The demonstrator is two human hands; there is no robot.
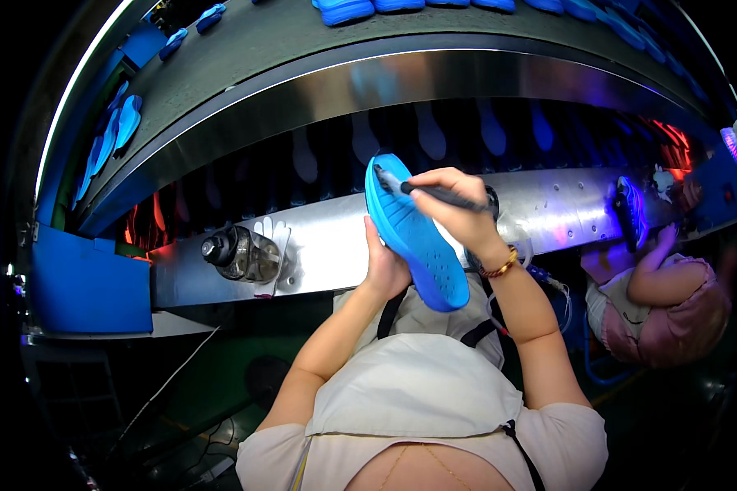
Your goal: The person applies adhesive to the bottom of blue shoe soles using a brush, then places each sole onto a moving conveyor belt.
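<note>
A bright blue shoe sole stands tilted in front of me, its ridged and dotted face toward me. My left hand is closed on its left edge, with some fingers hidden behind it. In my right hand I grip the dark handle of a brush. The brush's pale bristles lie over the sole's upper end and seem to touch it there.
A steel ledge carries a dark-capped bottle and a white glove at left. Beyond, a curved conveyor belt bears several blue soles. A co-worker sits at right, near another sole.
</note>
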